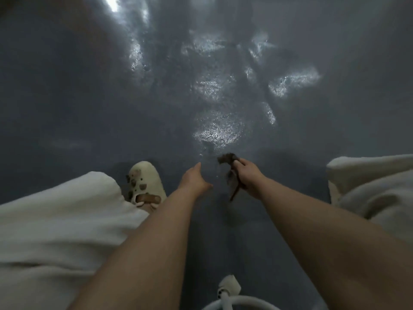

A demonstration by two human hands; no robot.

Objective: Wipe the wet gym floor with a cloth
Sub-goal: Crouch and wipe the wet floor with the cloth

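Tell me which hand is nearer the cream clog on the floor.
Left. The left hand hangs open just right of the clog in the head view. The right hand, gripping the brown cloth, sits farther right, beyond the left hand.

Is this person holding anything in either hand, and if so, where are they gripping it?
The right hand grips a dark brown cloth around its bunched middle, with ends sticking out above and below. The left hand holds nothing.

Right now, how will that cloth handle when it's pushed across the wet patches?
Likely floppy: the cloth droops in bunches from the right hand, so it may ball up unless spread flat. It looks small beside the puddles, so it probably soaks through quickly. Left hand is free to help spread it.
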